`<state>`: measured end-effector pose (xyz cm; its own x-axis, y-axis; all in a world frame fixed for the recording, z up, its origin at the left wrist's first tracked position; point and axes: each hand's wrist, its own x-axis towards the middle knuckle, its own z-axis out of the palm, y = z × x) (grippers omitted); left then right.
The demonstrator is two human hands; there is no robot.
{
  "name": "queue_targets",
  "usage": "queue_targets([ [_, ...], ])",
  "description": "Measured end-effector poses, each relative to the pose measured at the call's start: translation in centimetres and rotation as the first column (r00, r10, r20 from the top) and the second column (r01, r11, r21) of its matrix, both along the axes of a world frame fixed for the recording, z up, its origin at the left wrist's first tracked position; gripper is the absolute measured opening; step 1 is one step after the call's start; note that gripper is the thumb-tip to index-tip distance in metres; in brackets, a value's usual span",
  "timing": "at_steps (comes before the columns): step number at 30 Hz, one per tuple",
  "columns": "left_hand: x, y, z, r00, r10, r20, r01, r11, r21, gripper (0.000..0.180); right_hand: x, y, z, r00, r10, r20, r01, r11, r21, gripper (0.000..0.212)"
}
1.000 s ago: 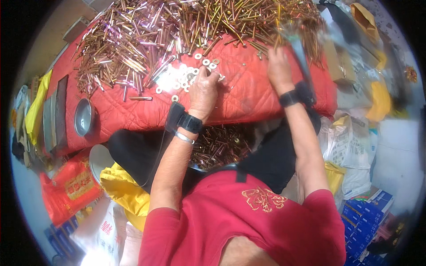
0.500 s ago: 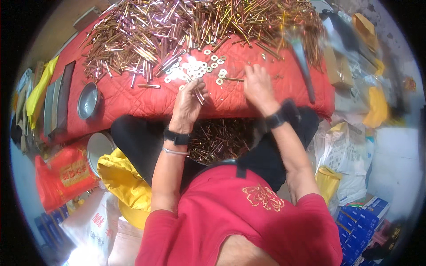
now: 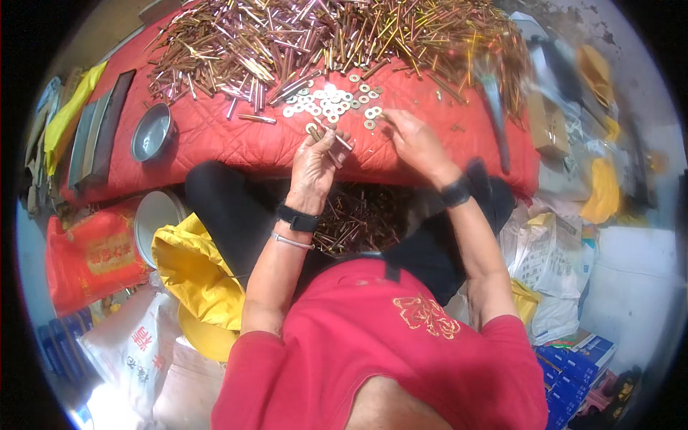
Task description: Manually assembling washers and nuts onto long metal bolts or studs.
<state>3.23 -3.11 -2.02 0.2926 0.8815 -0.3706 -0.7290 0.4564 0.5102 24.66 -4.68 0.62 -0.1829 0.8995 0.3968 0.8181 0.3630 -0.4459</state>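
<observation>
My left hand (image 3: 315,161) grips a metal bolt (image 3: 335,137) over the near edge of a red quilted cloth (image 3: 215,136). My right hand (image 3: 414,137) rests just to its right, fingertips pinched beside a small scatter of silver washers (image 3: 326,100). Whether it holds a washer I cannot tell. A big heap of brass-coloured bolts (image 3: 315,39) covers the far part of the cloth. More bolts (image 3: 358,218) lie in a dark pile in my lap, between my forearms.
A metal bowl (image 3: 152,132) sits on the cloth's left side next to dark flat bars (image 3: 100,132). A white bucket (image 3: 154,218), a yellow bag (image 3: 190,265) and an orange sack (image 3: 89,251) stand at my left. White sacks (image 3: 545,251) and blue boxes (image 3: 573,358) crowd the right.
The view has tilted, so the cloth sits lower in the picture. My right hand has pulled in from the far right to the washers. My left hand has lifted with a bolt.
</observation>
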Motion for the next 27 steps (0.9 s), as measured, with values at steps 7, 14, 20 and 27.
queue_targets([
  [7, 0.0, -0.5, -0.6, 1.0, -0.005, -0.014, 0.005, 1.0, -0.006, 0.028, -0.8, 0.8, 0.2, 0.994, 0.022, 0.11, -0.012, 0.996, -0.087, 0.011],
  [14, -0.5, -0.7, -0.4, 0.999, -0.03, -0.04, 0.03, 1.0, -0.006, 0.027, -1.3, 4.2, 0.2, 0.889, 0.105, 0.445, -0.026, 0.983, -0.179, 0.014],
  [20, -0.3, -0.2, -0.1, 0.998, 0.024, -0.055, -0.023, 0.999, 0.023, 0.023, -7.3, 7.4, 3.2, 0.659, 0.157, 0.736, 0.109, 0.947, -0.301, 0.017],
  [27, 0.0, 0.2, -0.4, 0.994, 0.11, 0.0, -0.11, 0.994, 0.01, 0.018, -1.5, 3.0, 1.3, 0.943, 0.141, 0.303, -0.101, 0.985, -0.143, 0.013],
])
